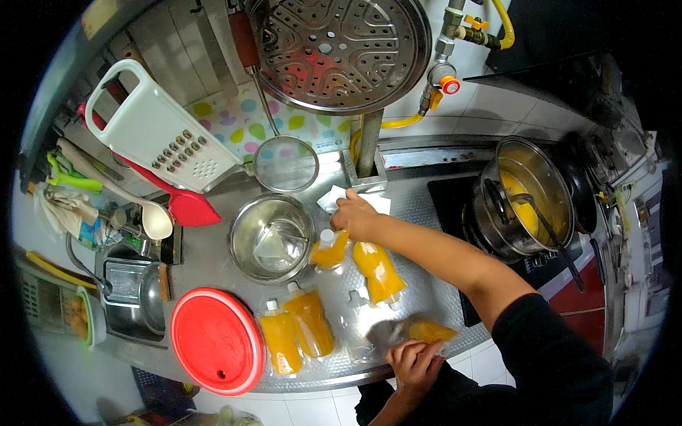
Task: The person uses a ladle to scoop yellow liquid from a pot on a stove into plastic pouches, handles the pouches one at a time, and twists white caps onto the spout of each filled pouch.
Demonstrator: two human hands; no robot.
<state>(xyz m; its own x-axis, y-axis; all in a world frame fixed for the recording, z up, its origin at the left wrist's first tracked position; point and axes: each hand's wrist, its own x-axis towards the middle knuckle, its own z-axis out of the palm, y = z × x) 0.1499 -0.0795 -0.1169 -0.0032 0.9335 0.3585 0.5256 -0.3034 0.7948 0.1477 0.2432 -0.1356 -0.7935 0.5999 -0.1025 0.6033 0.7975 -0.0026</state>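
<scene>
My left hand (413, 365) holds a clear spouted pouch with orange-yellow contents (430, 331) near the front edge of the steel counter. My right hand (356, 212) reaches across the counter, its fingers closed on folded white paper (379, 204). Just below that hand is a white-capped pouch of orange liquid (329, 254); another filled pouch (379, 274) lies to its right. Two more capped, filled pouches (281, 343) (309, 322) lie side by side. Clear, apparently unfilled pouches (358, 341) lie between them and my left hand. A steel bowl (234, 239) holds a translucent object, possibly a funnel.
A red round lid (216, 341) lies at the counter's left. On the stove at right, a steel pot (559, 175) holds yellow contents and a ladle (549, 229). A white grater (154, 128), a strainer (286, 164) and a perforated steamer plate (346, 53) hang behind. The sink (125, 287) is far left.
</scene>
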